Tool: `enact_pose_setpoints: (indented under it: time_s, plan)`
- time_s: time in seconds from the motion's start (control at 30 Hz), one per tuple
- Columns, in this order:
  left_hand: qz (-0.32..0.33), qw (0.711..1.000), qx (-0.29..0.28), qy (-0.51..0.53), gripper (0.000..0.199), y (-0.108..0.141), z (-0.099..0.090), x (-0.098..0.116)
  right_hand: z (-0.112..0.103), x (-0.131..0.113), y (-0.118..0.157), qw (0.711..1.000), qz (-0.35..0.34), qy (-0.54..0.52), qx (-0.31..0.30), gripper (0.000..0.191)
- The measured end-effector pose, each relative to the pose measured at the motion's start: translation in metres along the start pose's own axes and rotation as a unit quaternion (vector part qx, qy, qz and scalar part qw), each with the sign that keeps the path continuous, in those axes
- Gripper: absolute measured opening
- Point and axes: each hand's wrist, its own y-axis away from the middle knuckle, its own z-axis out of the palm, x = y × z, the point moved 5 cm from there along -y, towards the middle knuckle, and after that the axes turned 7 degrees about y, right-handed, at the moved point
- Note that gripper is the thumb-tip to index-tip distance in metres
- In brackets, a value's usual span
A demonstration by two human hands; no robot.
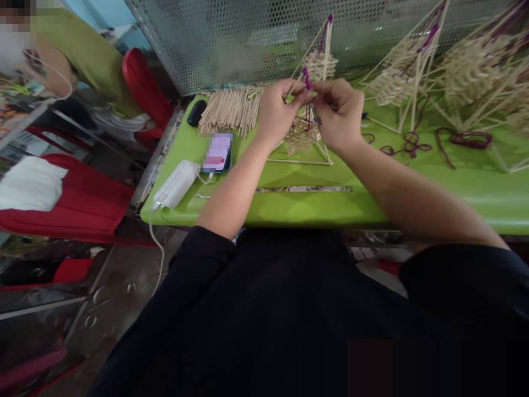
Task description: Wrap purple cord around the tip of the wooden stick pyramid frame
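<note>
My left hand (281, 109) and my right hand (341, 113) meet above the green table (306, 207), their fingertips pinched around a purple cord (307, 80). Below and between them stands a frame of thin wooden sticks with a layered stick piece (301, 138) inside it; my fingers hide its top. Just behind is another stick frame (321, 65) with a purple-tied tip. Whether my right fingers also hold a stick end is too small to tell.
Loose sticks (233, 110), a phone (217, 151) and a white power bank (177, 184) lie left. More stick frames (399, 77) and dark red cord (467, 138) are right. A metal mesh panel (243, 44) rises behind. A person (91, 60) sits far left.
</note>
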Motion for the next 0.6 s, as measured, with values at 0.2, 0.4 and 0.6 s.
enact_pose_setpoints:
  time_s: [0.2, 0.4, 0.6]
  plan:
    - [-0.011, 0.999, 0.008, -0.045, 0.031, -0.002, -0.001, -0.003, 0.01, 0.0, 0.008, 0.997, 0.08, -0.018, -0.006, 0.018]
    - [0.019, 0.993, 0.025, -0.11, 0.019, -0.003, -0.002, 0.013, 0.003, -0.028, 0.008, 0.997, 0.069, -0.035, -0.011, 0.04]
    - [-0.005, 0.995, -0.019, -0.103, 0.028, -0.013, -0.009, 0.015, -0.006, -0.052, 0.007, 0.994, 0.044, -0.089, -0.038, 0.045]
